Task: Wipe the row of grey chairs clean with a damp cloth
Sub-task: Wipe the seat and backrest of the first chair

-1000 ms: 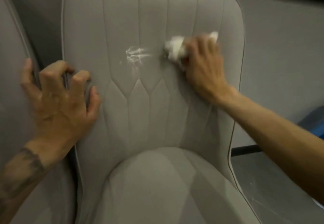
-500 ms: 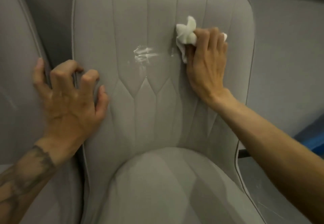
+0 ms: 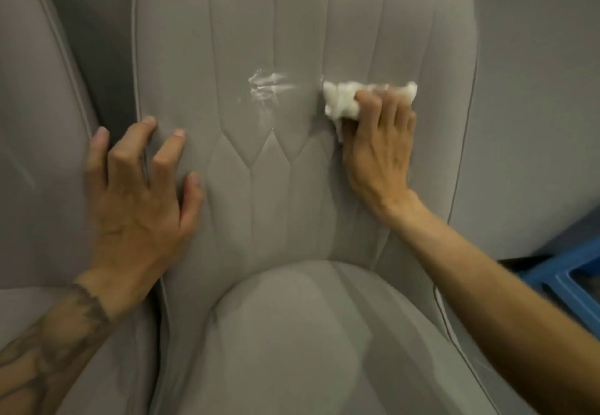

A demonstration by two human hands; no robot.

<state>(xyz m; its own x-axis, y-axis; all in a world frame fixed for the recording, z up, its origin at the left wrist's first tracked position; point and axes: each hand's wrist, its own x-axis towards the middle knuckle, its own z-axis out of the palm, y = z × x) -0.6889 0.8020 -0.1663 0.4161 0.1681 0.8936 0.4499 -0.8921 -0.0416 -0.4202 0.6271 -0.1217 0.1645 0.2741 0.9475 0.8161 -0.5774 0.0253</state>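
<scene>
Fingers (image 3: 384, 108) gripping cloth (image 3: 341, 100), now lower, level with smear (image 3: 266, 85)

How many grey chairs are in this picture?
2. The middle chair fills the view, with the white cloth against its backrest; the left chair is cut off at the edge. More may lie out of view.

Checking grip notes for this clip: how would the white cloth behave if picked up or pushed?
Probably floppy: the cloth bunches into folds under the right hand. Likely light, since one hand alone holds it. It may drag on the chair fabric rather than slide.
</scene>
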